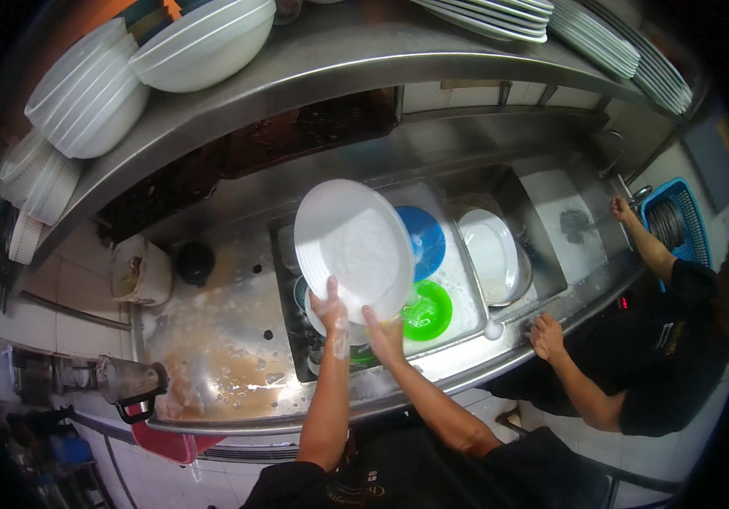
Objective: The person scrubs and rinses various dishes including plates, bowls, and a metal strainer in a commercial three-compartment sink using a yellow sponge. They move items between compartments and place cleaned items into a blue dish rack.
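A large white oval platter (352, 242), wet and tilted toward me, is held up over the left sink basin. My left hand (328, 307) is closed on its lower left edge, with suds on the wrist. My right hand (384, 338) grips the lower right edge; a bit of yellow shows beside it, too small to name. Fingers behind the platter are hidden. Just right of the platter are a round blue dish (429, 242) and a bright green dish (426, 311) with foam on it. Other dishes lie partly hidden beneath my hands.
White oval plates (489, 246) sit in the basin to the right. A co-worker (670, 339) stands there, one hand by the tap. Overhead, a steel shelf (330, 72) carries bowls (97, 93) and plates (500, 15). A blender jug (127, 382) and white bucket (140, 271) are left.
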The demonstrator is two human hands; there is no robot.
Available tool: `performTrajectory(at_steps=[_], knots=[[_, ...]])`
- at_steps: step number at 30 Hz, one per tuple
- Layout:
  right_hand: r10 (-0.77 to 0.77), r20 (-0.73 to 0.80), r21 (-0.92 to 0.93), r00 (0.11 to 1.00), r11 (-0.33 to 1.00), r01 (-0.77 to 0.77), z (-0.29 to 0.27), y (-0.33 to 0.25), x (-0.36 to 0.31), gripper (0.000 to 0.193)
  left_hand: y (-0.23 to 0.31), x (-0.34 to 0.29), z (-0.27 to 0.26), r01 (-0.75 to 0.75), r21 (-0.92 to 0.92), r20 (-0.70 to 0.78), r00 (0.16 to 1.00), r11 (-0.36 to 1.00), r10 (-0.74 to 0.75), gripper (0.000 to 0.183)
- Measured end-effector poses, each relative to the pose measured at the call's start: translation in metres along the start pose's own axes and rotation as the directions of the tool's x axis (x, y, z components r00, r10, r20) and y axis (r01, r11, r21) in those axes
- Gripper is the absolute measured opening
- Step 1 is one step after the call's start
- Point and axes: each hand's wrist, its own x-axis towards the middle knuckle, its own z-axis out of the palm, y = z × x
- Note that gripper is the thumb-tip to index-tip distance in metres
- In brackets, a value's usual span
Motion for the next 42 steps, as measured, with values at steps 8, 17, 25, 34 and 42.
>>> performTrajectory(at_steps=[8,17,25,34,42], knots=[[0.026,0.286,-0.348,0.958,0.934,0.079,0.022,-0.059,0.118,0.043,-0.022,-0.087,-0.064,0.948,-0.303,0.920,0.264,-0.100,-0.289,0.047],[-0.554,0.611,-0.266,0.565,0.529,0.806,0.059,-0.070,0.050,0.046,-0.053,-0.066,-0.053,0.911,-0.077,0.997,0.080,-0.406,-0.008,0.044],[-0.479,0.175,0.021,0.860,0.875,0.483,0.003,-0.090,0.030,0.047,0.039,-0.061,0.005,0.507,-0.445,0.361,0.856,0.738,-0.370,0.044],[0.180,0.250,-0.139,0.951,0.979,-0.149,-0.139,-0.028,0.066,0.037,0.022,-0.044,0.030,0.268,-0.290,0.309,0.935,0.919,-0.175,0.042],[0.425,-0.218,0.695,0.879,0.700,-0.165,-0.196,-0.038,0.092,0.041,-0.026,-0.156,0.159,-0.073,0.297,0.465,0.882,0.952,-0.078,0.045]])
